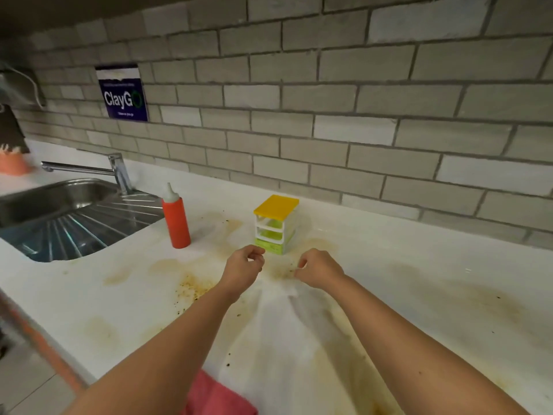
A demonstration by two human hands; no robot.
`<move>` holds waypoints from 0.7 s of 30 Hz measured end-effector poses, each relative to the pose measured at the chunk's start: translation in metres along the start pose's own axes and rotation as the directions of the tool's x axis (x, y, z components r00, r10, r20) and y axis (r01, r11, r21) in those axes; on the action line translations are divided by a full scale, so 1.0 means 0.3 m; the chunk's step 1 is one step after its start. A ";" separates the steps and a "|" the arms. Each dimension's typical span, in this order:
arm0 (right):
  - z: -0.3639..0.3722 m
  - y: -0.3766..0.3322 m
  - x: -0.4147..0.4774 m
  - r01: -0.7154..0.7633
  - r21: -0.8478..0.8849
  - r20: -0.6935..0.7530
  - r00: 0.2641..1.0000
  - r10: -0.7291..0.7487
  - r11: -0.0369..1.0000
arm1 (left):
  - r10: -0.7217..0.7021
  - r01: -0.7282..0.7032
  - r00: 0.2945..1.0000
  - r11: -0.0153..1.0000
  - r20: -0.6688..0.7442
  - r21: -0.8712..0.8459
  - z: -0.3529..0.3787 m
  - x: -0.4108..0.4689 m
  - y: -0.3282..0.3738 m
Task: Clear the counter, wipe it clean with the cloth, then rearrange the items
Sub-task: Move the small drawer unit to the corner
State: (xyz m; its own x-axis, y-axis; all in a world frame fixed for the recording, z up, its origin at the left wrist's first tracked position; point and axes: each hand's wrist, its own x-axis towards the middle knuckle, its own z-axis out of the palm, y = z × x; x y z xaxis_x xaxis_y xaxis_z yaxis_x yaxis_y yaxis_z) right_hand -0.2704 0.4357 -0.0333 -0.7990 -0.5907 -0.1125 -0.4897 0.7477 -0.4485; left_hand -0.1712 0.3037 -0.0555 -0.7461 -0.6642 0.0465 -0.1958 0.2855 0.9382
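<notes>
A small drawer box (275, 224) with a yellow lid and white-green trays stands on the white counter (419, 265), which is smeared with brown stains and crumbs. To its left stands a red squeeze bottle (176, 220) with a white nozzle. My left hand (244, 269) and my right hand (318, 269) hover just in front of the box, fingers loosely curled, holding nothing and not touching it. A pink cloth (215, 396) lies at the counter's near edge, under my left forearm.
A steel sink (59, 199) with a drainboard and a tap (116, 172) lies at the left. An orange holder (13, 163) stands behind the sink. A grey brick wall with a blue sign (124, 92) backs the counter.
</notes>
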 end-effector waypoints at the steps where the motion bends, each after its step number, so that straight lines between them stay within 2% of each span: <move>1: 0.012 -0.011 0.033 -0.012 0.039 -0.006 1.000 0.012 0.999 | -0.010 0.010 1.000 1.000 -0.003 -0.014 -0.009 0.035 -0.012; 4: 0.041 -0.043 0.122 -0.047 0.173 -0.016 0.999 0.050 0.984 | -0.063 0.063 0.998 0.997 0.017 -0.048 -0.031 0.146 -0.043; 10: 0.086 -0.117 0.288 -0.111 0.309 -0.036 0.991 0.128 0.945 | -0.122 0.128 0.987 0.990 0.106 -0.052 -0.057 0.352 -0.087; 16: 0.132 -0.176 0.395 -0.132 0.452 -0.093 0.977 0.194 0.882 | -0.086 0.118 0.976 0.980 0.199 -0.159 -0.036 0.482 -0.103; 21: 0.172 -0.199 0.438 -0.117 0.577 -0.117 0.968 0.224 0.808 | 0.003 0.082 0.955 0.959 0.298 -0.271 -0.008 0.519 -0.098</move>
State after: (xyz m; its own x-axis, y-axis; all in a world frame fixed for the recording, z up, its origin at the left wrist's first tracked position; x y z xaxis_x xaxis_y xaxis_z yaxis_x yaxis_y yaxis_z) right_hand -0.3282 0.2978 -0.0670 -0.9235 -0.3687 -0.1054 -0.1009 0.4987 -0.8609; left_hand -0.2802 0.1904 -0.0750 -0.9024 -0.4274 -0.0554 -0.0764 0.0321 0.9966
